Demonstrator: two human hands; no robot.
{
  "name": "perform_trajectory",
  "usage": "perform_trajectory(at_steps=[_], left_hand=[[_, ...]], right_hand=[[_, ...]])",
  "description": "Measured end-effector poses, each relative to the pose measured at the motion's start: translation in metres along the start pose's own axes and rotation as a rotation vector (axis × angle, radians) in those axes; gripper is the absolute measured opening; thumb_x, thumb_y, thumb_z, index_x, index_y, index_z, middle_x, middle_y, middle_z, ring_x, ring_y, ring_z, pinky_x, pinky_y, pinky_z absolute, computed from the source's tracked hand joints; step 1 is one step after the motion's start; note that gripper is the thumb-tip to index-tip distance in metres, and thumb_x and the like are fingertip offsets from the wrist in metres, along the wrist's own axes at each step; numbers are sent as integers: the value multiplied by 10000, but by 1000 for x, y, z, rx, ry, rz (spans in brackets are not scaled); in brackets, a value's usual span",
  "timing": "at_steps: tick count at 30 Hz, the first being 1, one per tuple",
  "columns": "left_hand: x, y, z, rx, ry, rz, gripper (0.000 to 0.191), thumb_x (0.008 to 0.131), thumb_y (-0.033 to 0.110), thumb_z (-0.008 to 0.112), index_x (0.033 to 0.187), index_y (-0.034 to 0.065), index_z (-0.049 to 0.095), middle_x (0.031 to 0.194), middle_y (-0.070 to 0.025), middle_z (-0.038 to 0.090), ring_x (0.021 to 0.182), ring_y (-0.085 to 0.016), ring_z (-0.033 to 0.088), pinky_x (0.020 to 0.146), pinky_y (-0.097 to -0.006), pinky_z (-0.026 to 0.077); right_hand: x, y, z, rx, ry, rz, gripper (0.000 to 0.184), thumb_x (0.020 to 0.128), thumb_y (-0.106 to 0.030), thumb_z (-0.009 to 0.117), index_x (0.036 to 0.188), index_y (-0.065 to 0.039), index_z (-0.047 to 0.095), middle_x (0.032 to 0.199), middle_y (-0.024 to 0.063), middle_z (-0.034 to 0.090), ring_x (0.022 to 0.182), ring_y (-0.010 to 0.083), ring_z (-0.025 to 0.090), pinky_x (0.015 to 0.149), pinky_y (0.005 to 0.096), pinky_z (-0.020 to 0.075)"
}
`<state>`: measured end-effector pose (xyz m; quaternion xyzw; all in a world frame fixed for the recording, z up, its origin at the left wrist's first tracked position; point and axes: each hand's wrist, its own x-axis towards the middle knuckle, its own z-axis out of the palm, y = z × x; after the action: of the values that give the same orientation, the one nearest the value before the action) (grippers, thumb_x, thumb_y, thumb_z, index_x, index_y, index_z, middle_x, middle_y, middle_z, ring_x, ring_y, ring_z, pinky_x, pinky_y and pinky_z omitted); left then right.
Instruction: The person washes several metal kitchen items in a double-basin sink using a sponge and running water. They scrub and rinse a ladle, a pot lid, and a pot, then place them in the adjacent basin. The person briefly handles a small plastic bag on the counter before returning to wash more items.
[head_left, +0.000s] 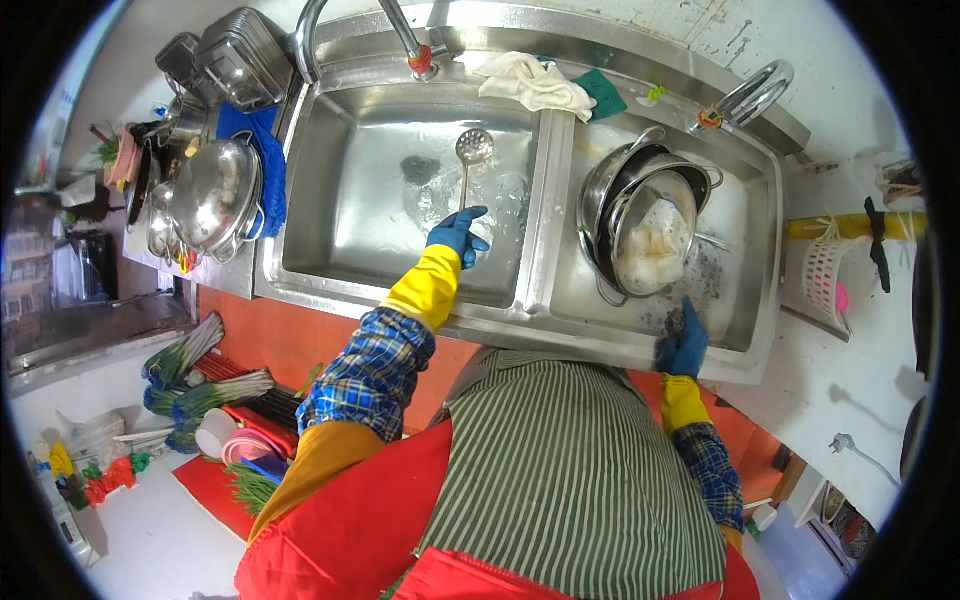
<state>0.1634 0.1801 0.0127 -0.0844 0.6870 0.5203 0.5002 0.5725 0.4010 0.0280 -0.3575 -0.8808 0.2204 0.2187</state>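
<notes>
My left hand (459, 234), in a blue and yellow rubber glove, is over the left basin (337, 135) of a steel double sink. A perforated ladle (475, 147) lies there with its handle running up to my fingers; whether they grip it is hidden. A dark grey patch (420, 170) shows on the basin floor beside it. My right hand (684, 343), gloved alike, is at the front edge of the right basin (739, 300), its palm turned from view. Just beyond it, nested steel pots (604, 180) hold a steel bowl (654, 232) with a foamy, pale cloth-like thing inside.
Two curved taps (306, 45) (754, 94) rise behind the basins. A white cloth (536, 82) and a green scouring pad (600, 95) lie on the back rim. Left of the sink are a steel colander (217, 191), a blue cloth (271, 169) and stacked steel trays (244, 60).
</notes>
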Motion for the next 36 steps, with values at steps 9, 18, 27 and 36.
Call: perform_trajectory(at_steps=[9, 18, 27, 36], left_hand=[[-67, 18, -5, -322, -493, 253, 603, 1049, 520, 325, 1412, 83, 527, 532, 17, 566, 339, -73, 357, 336, -206, 269], [-98, 33, 7, -21, -206, 327, 584, 1017, 573, 395, 1292, 125, 648, 553, 1, 586, 354, -70, 403, 343, -198, 320], [-120, 42, 33, -81, -476, 417, 542, 1054, 394, 432, 1387, -25, 513, 495, 43, 446, 379, -45, 352, 357, -194, 286], [-132, 43, 72, -245, -743, 38, 564, 1090, 354, 318, 1445, -80, 383, 426, 63, 304, 320, -56, 252, 335, -205, 214]], right_hand=[[-1, 18, 12, 35, 35, -1, 662, 709, 100, 458, 1361, 22, 545, 939, 246, 654, 736, 329, 596, 756, 375, 500], [-2, 19, 15, 205, -19, 213, 494, 845, 43, 506, 1337, 32, 553, 863, 188, 676, 680, 336, 611, 668, 409, 504], [-6, 27, 17, 131, 47, 123, 454, 854, 2, 594, 1307, -7, 595, 851, 151, 677, 696, 252, 599, 690, 370, 520], [24, 47, 20, 45, -226, 358, 385, 869, -129, 626, 1249, -73, 619, 1160, 194, 657, 1105, 353, 620, 964, 419, 484]])
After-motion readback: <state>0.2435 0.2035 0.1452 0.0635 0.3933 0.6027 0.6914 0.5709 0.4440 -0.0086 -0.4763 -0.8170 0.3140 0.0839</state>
